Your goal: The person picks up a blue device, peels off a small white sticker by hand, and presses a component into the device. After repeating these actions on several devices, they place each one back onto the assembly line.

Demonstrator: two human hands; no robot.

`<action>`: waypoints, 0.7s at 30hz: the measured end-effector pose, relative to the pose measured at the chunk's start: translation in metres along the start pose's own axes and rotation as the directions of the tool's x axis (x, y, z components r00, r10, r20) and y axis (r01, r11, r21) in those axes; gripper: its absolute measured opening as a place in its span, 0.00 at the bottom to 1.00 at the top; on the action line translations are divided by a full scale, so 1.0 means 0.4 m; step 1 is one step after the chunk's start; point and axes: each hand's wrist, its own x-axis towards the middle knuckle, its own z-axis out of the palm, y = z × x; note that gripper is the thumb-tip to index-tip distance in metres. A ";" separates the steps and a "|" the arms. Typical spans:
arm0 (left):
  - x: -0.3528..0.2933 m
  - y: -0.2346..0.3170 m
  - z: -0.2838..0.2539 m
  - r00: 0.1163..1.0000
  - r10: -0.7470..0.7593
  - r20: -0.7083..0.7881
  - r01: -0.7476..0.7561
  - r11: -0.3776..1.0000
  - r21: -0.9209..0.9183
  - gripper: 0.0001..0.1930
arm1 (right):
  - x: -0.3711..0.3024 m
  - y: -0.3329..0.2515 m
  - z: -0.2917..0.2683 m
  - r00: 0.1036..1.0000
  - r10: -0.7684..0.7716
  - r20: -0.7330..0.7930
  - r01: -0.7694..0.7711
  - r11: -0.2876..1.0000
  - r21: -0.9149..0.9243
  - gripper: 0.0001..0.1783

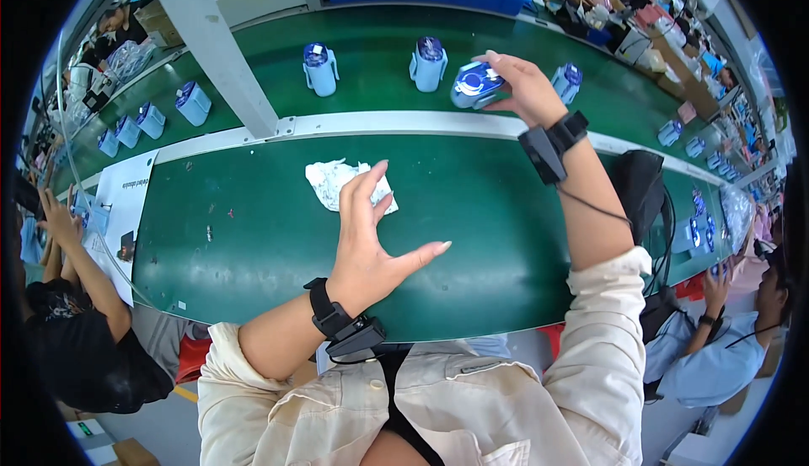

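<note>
My right hand (528, 87) reaches over the white rail and grips a light-blue plastic device (476, 87) with a dark-blue end, tilted so that this end shows. Some of its fingers are hidden behind the device. My left hand (364, 243) hovers above the green worktable (497, 230), thumb and fingers spread, with nothing in it. Just beyond its fingertips lies a crumpled white sheet (329, 181), paper or cloth. Two similar light-blue devices (428, 66) (320, 70) stand upright on the green belt to the left of my right hand.
The green belt (371, 32) runs across behind the white rail (404, 123), carrying several more devices. A white post (211, 45) rises at left. A black bag (638, 186) with cables sits right of my right forearm. Co-workers sit at left (93, 340) and right (716, 348).
</note>
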 end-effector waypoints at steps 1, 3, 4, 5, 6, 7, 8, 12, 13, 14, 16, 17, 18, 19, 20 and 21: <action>0.000 -0.002 0.000 1.000 0.007 0.003 -0.007 1.000 0.013 0.52 | 0.047 0.013 -0.035 0.999 0.026 -0.046 -0.030 0.996 -0.087 0.23; -0.001 -0.003 -0.002 1.000 0.017 -0.019 -0.017 1.000 0.005 0.52 | 0.112 0.040 -0.083 0.995 0.034 -0.090 -0.050 0.982 -0.182 0.23; 0.000 -0.008 -0.003 1.000 0.014 -0.025 -0.014 1.000 0.004 0.51 | 0.141 0.058 -0.096 0.989 0.029 -0.143 -0.070 0.956 -0.286 0.22; 0.002 -0.010 -0.004 1.000 0.012 -0.029 -0.012 1.000 0.001 0.51 | 0.166 0.067 -0.111 0.980 0.018 -0.199 -0.095 0.918 -0.384 0.22; 0.005 -0.012 -0.003 0.999 0.020 -0.038 -0.020 1.000 0.001 0.51 | 0.190 0.071 -0.134 0.981 0.007 -0.196 -0.085 0.917 -0.391 0.22; 0.007 -0.014 0.000 0.999 0.022 -0.035 -0.022 1.000 -0.002 0.51 | 0.213 0.077 -0.162 0.979 -0.086 -0.185 -0.044 0.797 -0.602 0.22; 0.008 -0.013 0.001 0.999 0.021 -0.034 -0.021 1.000 -0.001 0.51 | 0.230 0.074 -0.176 0.974 -0.172 -0.150 -0.008 0.629 -0.777 0.22; 0.001 -0.011 -0.010 0.999 0.020 -0.049 -0.018 0.999 0.035 0.50 | 0.215 0.006 0.016 0.881 -0.456 -0.129 0.092 0.433 -0.897 0.29; -0.002 -0.012 -0.010 0.999 0.023 -0.048 -0.021 0.999 0.040 0.50 | 0.201 -0.015 0.087 0.895 -0.425 -0.134 0.046 0.387 -0.921 0.30; -0.005 -0.008 -0.009 0.999 0.022 -0.048 -0.020 0.999 0.040 0.50 | 0.185 -0.031 0.129 0.906 -0.396 -0.148 -0.006 0.338 -0.941 0.32; -0.002 -0.011 -0.002 0.999 0.019 -0.036 -0.018 0.999 0.041 0.49 | 0.208 -0.008 0.122 0.932 -0.330 -0.152 -0.031 0.346 -0.938 0.34; 0.003 -0.013 -0.003 0.999 0.018 -0.032 -0.017 0.999 0.045 0.49 | 0.225 -0.004 0.125 0.952 -0.269 -0.143 -0.040 0.354 -0.934 0.36; 0.007 -0.013 -0.005 1.000 0.019 -0.023 -0.018 0.999 0.043 0.49 | 0.231 0.005 0.121 0.969 -0.206 -0.135 -0.053 0.362 -0.931 0.38; 0.011 -0.014 -0.004 0.999 0.021 -0.025 -0.020 0.999 0.025 0.49 | 0.224 0.016 0.098 0.969 -0.201 -0.146 -0.064 0.364 -0.929 0.38; 0.014 -0.022 -0.007 0.999 0.013 -0.038 -0.013 1.000 0.009 0.49 | 0.209 0.020 0.081 0.976 -0.216 -0.033 0.075 0.473 -0.878 0.37; 0.016 -0.025 -0.006 0.999 0.004 -0.051 -0.005 1.000 -0.006 0.49 | 0.186 0.016 0.063 0.967 -0.243 0.077 0.207 0.571 -0.794 0.37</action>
